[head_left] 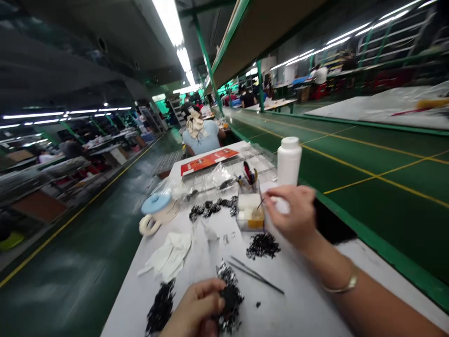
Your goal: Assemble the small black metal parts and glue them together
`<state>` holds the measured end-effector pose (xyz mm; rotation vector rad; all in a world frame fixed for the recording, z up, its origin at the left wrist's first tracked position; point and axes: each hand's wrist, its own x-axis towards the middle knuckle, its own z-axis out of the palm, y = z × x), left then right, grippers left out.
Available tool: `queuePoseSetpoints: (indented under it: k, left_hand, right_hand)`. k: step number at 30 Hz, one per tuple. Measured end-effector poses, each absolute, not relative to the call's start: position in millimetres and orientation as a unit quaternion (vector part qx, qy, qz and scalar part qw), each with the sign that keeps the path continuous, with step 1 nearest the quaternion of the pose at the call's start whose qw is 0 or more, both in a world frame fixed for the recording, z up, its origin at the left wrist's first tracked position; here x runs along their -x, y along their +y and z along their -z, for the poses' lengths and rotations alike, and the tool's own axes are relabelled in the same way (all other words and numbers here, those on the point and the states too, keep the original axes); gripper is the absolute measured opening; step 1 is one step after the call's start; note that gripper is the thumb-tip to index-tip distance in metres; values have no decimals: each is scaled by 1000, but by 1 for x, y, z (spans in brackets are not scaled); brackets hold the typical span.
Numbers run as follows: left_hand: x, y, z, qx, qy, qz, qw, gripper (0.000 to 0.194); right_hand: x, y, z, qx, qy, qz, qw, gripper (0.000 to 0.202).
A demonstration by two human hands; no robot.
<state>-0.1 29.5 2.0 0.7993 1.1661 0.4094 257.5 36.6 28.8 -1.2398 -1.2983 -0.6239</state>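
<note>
My left hand [199, 304] is closed at the front of the white table, its fingertips at a heap of shiny black and silver pieces [229, 299]; whatever it pinches is too small to name. My right hand [293, 210] pinches a thin dark stick, whose tip reaches over a small clear box [250, 223] with white and yellow contents. Behind that hand stands a white bottle [289, 161]. Dark tweezers [256, 275] lie between the hands. Small black parts form one pile [263, 245] below the box and another [160, 306] left of my left hand.
A lidded cup [164, 208] and a crumpled white cloth [170, 255] are on the left. Further back lie more black parts [210, 208], plastic bags, a red-orange box [208, 161] and a holder with pliers [249, 175]. A person in light blue sits beyond the table.
</note>
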Motion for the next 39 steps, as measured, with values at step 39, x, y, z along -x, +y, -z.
queuePoseSetpoints:
  k: [39]
  left_hand:
    - [3, 32, -11, -382, 470, -139, 784, 20]
  right_hand:
    - [-193, 3, -29, 476, -533, -252, 653, 23]
